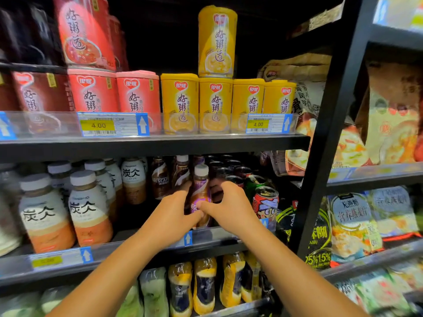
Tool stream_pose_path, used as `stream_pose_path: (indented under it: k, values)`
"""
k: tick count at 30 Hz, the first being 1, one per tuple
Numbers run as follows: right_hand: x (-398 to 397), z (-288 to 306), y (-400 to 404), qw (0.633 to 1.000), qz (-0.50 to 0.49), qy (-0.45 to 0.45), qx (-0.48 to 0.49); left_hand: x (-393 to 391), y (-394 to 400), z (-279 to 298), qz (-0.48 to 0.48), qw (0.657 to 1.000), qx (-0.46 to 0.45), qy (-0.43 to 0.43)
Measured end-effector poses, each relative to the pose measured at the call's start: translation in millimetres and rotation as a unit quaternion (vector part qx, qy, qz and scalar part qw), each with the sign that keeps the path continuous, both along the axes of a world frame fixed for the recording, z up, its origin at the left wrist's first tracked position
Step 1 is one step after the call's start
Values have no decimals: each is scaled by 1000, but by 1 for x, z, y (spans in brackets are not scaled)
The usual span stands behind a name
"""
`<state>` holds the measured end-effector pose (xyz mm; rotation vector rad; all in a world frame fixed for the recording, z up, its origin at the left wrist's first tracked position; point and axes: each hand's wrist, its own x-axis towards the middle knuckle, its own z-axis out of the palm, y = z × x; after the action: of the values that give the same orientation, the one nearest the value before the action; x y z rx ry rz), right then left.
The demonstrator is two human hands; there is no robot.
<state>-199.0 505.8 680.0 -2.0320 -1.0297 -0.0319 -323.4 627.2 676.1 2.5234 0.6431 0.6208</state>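
Observation:
A purple-labelled coffee bottle (201, 186) with a white cap stands near the front of the middle shelf (142, 245). My left hand (171, 216) wraps round its left side, and its fingers reach behind toward a brown coffee bottle (180, 172). My right hand (226, 207) curls round the purple bottle's right side, thumb pressed on the label next to my left thumb. Dark cans (231, 170) stand just behind my right fingers. The bottle's lower half is hidden by my hands.
Latte bottles (89, 209) stand at the left, a red can (265, 200) and a green can (255, 181) at the right. Red and yellow porridge tubs (180, 99) fill the shelf above. Bottles (203, 284) line the shelf below. A black upright (325, 143) separates snack bags (352, 223).

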Motion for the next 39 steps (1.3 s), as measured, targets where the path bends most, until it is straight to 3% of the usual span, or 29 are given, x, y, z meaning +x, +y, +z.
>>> stream_pose_path:
  k: [5,13,34,39]
  values:
    - [10,3,8,999,-20,-7,-33,-53,2,-27,10,991,127,-42]
    - [49,9,44,988,-86,-52,-115,-98,4,-83,19,959,282,21]
    - [48,19,73,991,-92,-48,-79,-93,9,-87,1,966,256,-22]
    - [45,15,59,994,-97,3,-55,-94,10,-87,-5,969,245,-9]
